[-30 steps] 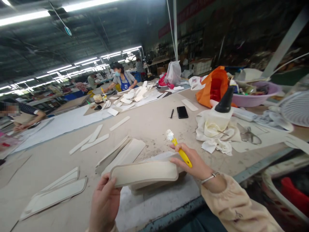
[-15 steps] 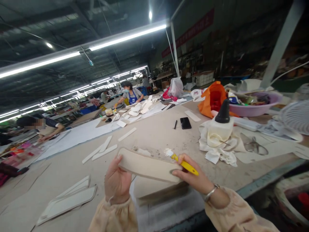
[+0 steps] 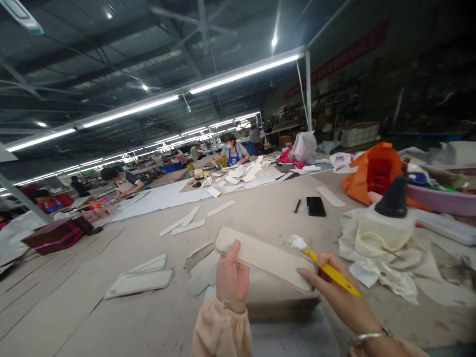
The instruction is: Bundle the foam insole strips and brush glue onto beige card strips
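My left hand (image 3: 232, 280) is closed on the left end of a long beige panel (image 3: 264, 258) with rounded corners, its thumb on top. A yellow-handled brush (image 3: 339, 278) with white, paste-coated bristles is gripped in my right hand (image 3: 340, 292). Fingers of that hand also touch the panel's right end. Under the panel lies a stack of beige pieces (image 3: 282, 302), partly covered by it. Several loose pale pieces (image 3: 203, 272) rest just left of the stack.
Further left lie flat pale panels (image 3: 143, 282) and narrow strips (image 3: 189, 225). A black phone (image 3: 316, 206) sits beyond the brush. To the right are a white bottle with a black cone top (image 3: 386, 228), crumpled cloth (image 3: 386, 280) and an orange bag (image 3: 375, 168). Co-workers sit at the far tables.
The view has swung left, so the scene shifts right. The panel now shows more of its flat face, and my left thumb lies further over it. Both hands keep their holds.
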`<control>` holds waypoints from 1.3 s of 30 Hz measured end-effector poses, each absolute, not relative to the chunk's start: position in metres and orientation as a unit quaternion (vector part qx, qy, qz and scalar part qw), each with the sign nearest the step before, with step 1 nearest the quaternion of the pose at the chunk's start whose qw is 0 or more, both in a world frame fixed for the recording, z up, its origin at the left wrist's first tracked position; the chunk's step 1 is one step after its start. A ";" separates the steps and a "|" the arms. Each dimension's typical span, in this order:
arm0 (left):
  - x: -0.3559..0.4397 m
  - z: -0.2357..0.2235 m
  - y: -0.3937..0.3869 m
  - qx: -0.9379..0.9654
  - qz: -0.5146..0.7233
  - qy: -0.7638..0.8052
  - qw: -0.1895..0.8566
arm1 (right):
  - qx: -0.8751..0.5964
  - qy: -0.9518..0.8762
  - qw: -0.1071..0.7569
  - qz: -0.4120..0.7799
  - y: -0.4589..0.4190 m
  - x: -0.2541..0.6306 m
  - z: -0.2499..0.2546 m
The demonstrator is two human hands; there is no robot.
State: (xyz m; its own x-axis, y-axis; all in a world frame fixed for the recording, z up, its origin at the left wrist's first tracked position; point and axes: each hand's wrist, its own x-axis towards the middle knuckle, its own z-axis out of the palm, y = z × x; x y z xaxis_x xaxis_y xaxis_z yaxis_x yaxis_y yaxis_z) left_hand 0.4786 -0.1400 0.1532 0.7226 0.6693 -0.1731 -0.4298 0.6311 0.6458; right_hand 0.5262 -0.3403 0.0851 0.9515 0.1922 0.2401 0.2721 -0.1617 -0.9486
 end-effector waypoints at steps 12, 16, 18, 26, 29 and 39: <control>0.471 0.158 -0.137 0.294 0.309 0.206 0.881 | -0.728 -0.144 0.670 -0.016 -0.335 0.521 0.092; 0.470 0.156 -0.132 0.313 0.312 0.211 0.872 | -0.710 -0.143 0.689 -0.014 -0.331 0.520 0.094; 0.471 0.156 -0.130 0.312 0.315 0.220 0.869 | -0.703 -0.145 0.696 -0.012 -0.331 0.522 0.092; 0.470 0.152 -0.132 0.303 0.311 0.266 0.861 | -0.690 -0.148 0.708 -0.029 -0.329 0.525 0.086; 0.471 0.148 -0.131 0.307 0.309 0.266 0.860 | -0.688 -0.138 0.712 -0.025 -0.328 0.525 0.087; 0.468 0.147 -0.133 0.280 0.303 0.231 0.881 | -0.741 -0.134 0.657 -0.047 -0.333 0.526 0.084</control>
State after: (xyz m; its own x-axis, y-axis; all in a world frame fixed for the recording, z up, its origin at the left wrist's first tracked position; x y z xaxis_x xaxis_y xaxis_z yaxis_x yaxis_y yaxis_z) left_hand 0.4678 -0.1328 0.1474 0.7092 0.6639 -0.2372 -0.4047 0.6589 0.6341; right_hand 0.5260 -0.3325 0.0839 0.9598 0.1367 0.2450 0.2595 -0.1012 -0.9604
